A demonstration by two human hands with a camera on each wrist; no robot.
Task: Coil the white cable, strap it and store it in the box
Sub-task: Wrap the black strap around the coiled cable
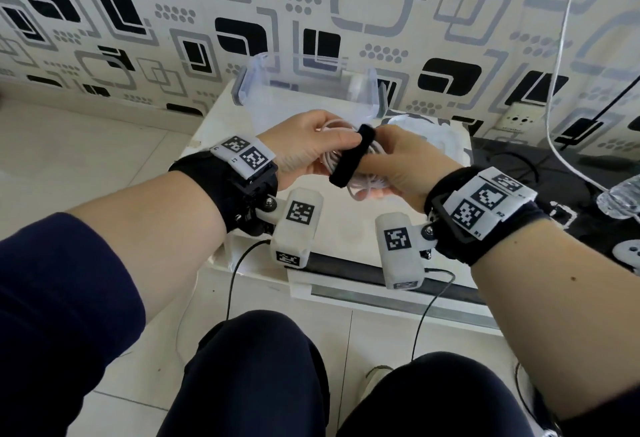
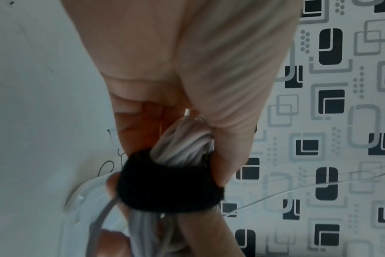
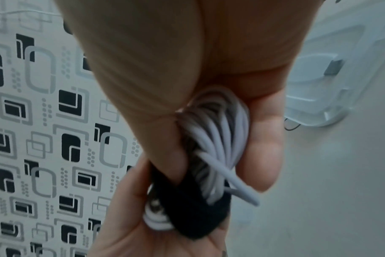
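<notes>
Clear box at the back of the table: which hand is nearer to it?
Left, slightly. The left hand holds the cable coil just in front of the box; the right hand grips the coil and strap a little nearer the person and to the right.

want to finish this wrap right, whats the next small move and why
Probably press the free end of the black strap down to close it: it already wraps the coiled white cable, held by the left hand and right hand, but one end sticks out loose.

One cable, one strap, one box.
</notes>
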